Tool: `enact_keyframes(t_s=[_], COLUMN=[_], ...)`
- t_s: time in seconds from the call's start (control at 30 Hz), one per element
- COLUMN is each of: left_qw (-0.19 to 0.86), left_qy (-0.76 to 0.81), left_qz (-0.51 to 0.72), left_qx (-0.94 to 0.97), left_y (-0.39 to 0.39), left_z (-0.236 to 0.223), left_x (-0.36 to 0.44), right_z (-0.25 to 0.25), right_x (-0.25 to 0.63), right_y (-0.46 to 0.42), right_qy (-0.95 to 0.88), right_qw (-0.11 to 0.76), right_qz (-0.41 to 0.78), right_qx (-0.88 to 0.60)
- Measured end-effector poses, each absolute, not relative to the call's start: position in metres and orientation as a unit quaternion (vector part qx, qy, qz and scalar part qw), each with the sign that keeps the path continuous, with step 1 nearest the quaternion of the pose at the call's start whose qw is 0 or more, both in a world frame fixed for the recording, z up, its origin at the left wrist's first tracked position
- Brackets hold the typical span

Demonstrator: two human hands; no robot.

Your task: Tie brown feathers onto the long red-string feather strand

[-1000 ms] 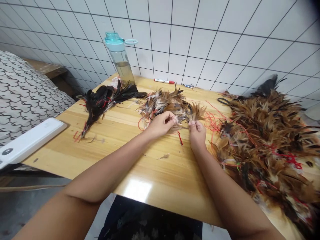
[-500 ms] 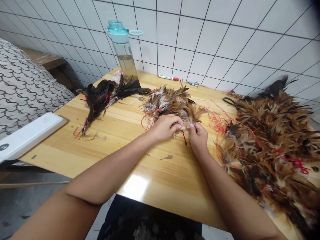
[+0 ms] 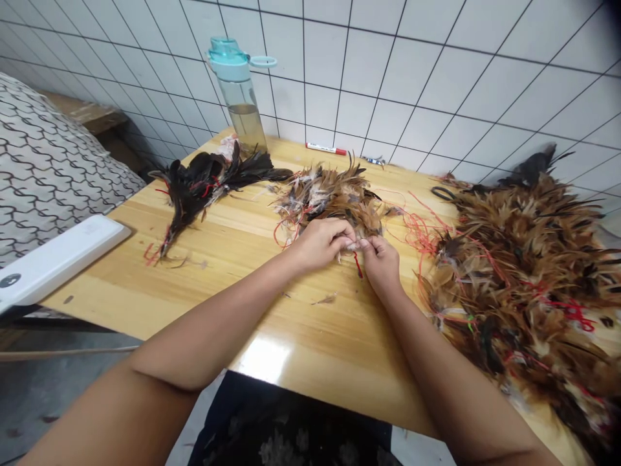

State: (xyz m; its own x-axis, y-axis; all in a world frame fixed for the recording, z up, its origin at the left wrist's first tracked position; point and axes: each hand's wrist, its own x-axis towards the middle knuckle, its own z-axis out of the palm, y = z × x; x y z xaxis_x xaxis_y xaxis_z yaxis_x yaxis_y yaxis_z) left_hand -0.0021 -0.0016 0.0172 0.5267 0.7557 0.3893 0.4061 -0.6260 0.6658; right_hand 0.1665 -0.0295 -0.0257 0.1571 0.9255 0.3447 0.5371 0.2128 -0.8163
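Observation:
Over the middle of the table, my left hand [image 3: 326, 243] is closed in a pinch on the whitish base of a small feather bundle [image 3: 351, 246]. A short red string [image 3: 358, 264] dangles just below it. My right hand [image 3: 382, 260] is also closed, thumb and finger pinching brown feathers [image 3: 369, 219] whose tips point away from me. Both sets of fingertips meet, so the exact contact between the pieces is hidden. Right behind my hands lies a loose pile of brown and whitish feathers [image 3: 320, 191].
Black feathers [image 3: 194, 181] lie at left, near a water bottle [image 3: 242, 103]. A large heap of brown feathers [image 3: 528, 259] covers the right side, with tangled red string [image 3: 422, 233] beside it. A red-and-white marker [image 3: 326, 149] rests by the tiled wall. A white device [image 3: 63, 255] juts in at left.
My right hand has moved slightly left and up with the brown feathers, closing the small gap to my left hand's fingertips. My left hand has hardly moved.

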Motion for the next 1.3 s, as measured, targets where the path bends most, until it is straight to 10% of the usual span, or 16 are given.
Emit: enact_keyframes(t_s=[1.3], left_qw=[0.146], left_qy=[0.412], left_qz=[0.341], left_qx=[0.832], left_y=[0.008], left_z=[0.014], left_x=[-0.011], right_z=[-0.019], right_x=[0.169], right_y=[-0.027], right_qy=[-0.472], right_qw=[0.564], right_qz=[0.404], right_qx=[-0.543])
